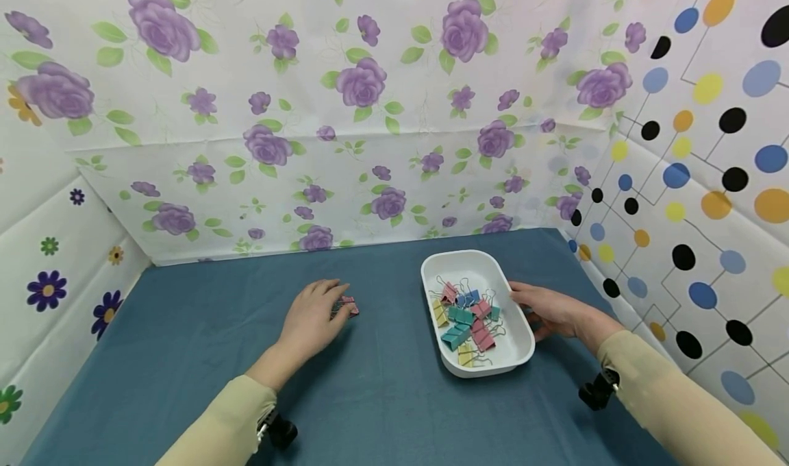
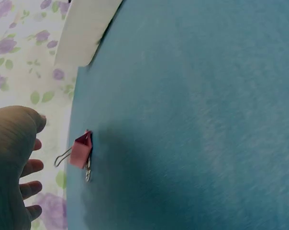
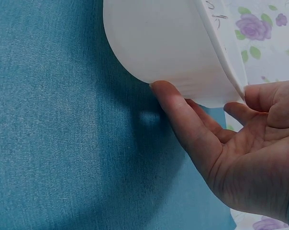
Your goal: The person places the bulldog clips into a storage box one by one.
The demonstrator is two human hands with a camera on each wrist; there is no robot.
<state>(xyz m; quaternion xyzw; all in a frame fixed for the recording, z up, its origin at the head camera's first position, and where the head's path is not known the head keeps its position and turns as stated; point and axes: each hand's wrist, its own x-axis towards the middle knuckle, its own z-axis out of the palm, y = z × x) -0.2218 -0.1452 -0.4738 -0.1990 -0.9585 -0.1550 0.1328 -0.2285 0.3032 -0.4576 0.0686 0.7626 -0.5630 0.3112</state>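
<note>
A pink binder clip [image 1: 349, 305] lies on the blue cloth, partly covered in the head view by my left hand [image 1: 314, 315]. In the left wrist view that clip [image 2: 81, 149] shows its wire handles, apart from the loosely bent fingers [image 2: 32, 166]. My left hand holds nothing. At the right, a white plastic tray [image 1: 514, 346] contains several pink, teal, yellow and blue binder clips [image 1: 459, 315]. My right hand [image 1: 551, 310] touches the tray's right side from outside. The right wrist view shows its thumb [image 3: 171, 98] against the outer wall and a fingertip by the rim.
Blue cloth [image 1: 382, 397] covers the table. A floral sheet [image 1: 370, 199] hangs behind it, and a dotted sheet [image 1: 696, 267] bounds the right side. Another flower-patterned sheet [image 1: 68, 247] stands at the left.
</note>
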